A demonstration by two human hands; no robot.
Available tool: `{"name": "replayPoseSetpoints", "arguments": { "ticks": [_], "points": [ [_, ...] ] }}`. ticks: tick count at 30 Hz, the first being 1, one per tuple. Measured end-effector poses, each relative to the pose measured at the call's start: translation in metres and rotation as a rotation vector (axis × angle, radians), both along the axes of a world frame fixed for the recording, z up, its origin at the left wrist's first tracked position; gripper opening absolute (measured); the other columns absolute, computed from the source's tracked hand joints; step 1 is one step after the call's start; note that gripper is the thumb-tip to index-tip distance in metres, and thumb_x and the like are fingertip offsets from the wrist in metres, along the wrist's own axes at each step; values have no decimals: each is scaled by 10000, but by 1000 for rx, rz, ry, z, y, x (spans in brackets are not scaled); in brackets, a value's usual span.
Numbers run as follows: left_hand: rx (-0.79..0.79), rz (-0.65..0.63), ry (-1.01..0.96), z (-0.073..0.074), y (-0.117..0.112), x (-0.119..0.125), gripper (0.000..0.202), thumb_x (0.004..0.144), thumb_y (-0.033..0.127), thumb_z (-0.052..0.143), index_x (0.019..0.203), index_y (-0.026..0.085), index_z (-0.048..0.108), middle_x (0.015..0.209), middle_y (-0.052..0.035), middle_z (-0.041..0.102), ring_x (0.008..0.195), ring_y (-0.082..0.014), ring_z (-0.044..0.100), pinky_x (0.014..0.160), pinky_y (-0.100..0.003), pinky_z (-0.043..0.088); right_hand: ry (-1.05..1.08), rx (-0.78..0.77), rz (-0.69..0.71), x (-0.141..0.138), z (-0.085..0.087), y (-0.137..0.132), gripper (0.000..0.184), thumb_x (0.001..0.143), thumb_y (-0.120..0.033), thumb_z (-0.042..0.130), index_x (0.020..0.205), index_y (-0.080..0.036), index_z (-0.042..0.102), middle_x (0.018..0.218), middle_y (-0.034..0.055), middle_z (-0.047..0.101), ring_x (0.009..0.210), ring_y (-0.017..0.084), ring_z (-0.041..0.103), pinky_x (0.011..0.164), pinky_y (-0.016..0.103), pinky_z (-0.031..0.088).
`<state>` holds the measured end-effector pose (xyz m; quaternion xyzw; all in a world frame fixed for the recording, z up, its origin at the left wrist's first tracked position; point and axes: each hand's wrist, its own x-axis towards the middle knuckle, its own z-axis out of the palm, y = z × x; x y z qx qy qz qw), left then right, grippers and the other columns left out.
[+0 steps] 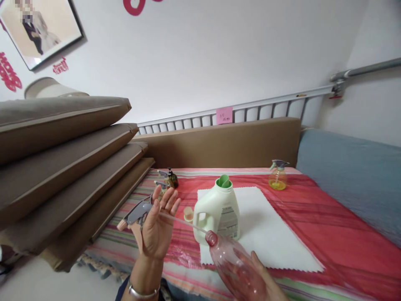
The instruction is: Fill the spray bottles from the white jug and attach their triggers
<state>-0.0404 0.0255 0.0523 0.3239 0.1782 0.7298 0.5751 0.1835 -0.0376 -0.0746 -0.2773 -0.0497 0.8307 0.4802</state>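
Observation:
My left hand holds a grey trigger sprayer head between thumb and fingers, the other fingers spread upward. Its thin clear dip tube runs right and down to the mouth of a pink transparent bottle. My right hand grips that bottle from below, tilted with its neck toward the upper left. Just behind the neck stands a white jug with an open green mouth, on a white cloth.
A small yellowish cap lies left of the jug. A dark spray bottle and a yellow spray bottle stand at the back of the red striped cover. Stacked brown cushions fill the left.

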Motion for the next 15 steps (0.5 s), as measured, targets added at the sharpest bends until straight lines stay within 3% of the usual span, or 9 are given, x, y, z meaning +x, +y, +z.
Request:
{"name": "replayPoseSetpoints", "arguments": {
  "ticks": [4, 8, 15],
  "points": [
    [-50, -32, 50, -10, -8, 25, 360, 752, 326, 665, 1101, 259, 611, 1063, -63, 690, 1054, -233, 609, 955, -405, 440, -31, 53, 17, -11, 18, 1, 573, 764, -510, 624, 1265, -294, 449, 1059, 55, 704, 938, 247, 661, 613, 318, 513],
    [-41, -27, 158, -21, -22, 50, 256, 755, 345, 651, 953, 184, 673, 983, -106, 702, 1012, -300, 621, 942, -484, 435, -167, 130, -89, -29, 32, 3, 696, 680, -612, 643, 1276, -341, 407, 1164, 57, 628, 913, 240, 648, 541, 306, 514],
    [46, 6, 272, -19, -29, 48, 242, 777, 366, 613, 877, 162, 698, 934, -119, 702, 960, -321, 631, 929, -512, 440, -358, 185, -226, -38, 26, 6, 908, 584, -676, 668, 1343, -335, 304, 1341, 139, 470, 1031, 329, 587, 508, 350, 541]
  ]
}}
